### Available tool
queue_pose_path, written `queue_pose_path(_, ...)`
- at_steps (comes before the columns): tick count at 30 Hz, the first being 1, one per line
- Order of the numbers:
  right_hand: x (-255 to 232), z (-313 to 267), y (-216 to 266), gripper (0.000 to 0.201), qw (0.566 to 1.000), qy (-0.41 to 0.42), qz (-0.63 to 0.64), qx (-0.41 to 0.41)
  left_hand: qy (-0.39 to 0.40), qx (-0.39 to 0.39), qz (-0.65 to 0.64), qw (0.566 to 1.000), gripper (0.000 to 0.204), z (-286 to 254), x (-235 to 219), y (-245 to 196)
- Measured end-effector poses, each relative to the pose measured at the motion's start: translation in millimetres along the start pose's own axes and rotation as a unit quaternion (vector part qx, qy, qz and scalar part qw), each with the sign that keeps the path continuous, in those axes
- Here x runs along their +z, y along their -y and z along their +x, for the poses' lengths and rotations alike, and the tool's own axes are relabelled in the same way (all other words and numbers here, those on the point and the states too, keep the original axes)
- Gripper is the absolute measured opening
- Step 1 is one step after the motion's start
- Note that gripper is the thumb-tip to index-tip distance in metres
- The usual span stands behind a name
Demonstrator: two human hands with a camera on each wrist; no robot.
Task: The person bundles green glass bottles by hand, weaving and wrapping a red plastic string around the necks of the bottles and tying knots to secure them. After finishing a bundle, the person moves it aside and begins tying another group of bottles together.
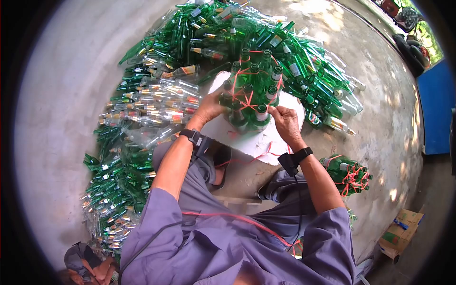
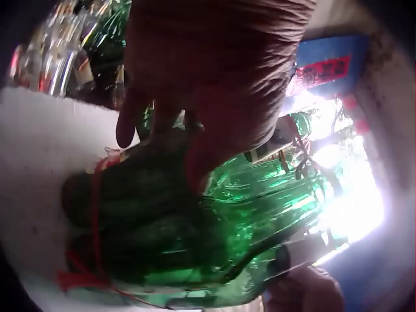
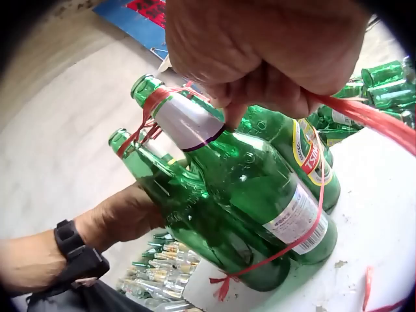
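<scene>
A bundle of several green glass bottles [image 1: 261, 114] stands upright on a white board [image 1: 290, 103]. Red string [image 1: 247, 100] crosses between the bottle necks, and another loop goes round the lower bodies. My left hand [image 1: 212, 107] grips a bottle at the bundle's left side, its thumb and fingers spread over the glass in the left wrist view. On the other side, my right hand [image 1: 287, 125] is curled close by a labelled neck. The right wrist view shows red string [image 3: 380, 118] running out of that fist, with the fingertips hidden among the necks.
Piles of loose green and clear bottles [image 1: 183, 35] curve round the left and far side. To the right lies another tied bundle [image 1: 351, 173] on the concrete floor [image 1: 380, 142]. A cardboard box [image 1: 403, 230] and a blue panel [image 1: 436, 109] are farther right.
</scene>
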State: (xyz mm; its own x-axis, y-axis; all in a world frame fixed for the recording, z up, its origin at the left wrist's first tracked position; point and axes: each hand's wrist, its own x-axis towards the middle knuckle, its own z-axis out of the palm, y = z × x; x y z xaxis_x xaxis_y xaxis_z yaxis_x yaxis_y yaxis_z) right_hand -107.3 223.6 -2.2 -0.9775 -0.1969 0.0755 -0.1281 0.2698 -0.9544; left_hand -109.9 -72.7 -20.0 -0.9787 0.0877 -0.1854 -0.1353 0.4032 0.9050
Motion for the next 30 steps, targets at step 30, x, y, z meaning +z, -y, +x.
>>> queue_pose_path(30, 23.6, 20.2, 13.3, 0.041, 0.977, -0.017, -0.168, 0.128, 0.135, 0.185, 0.272, 0.935, 0.050, -5.4, 38.6, -140.0)
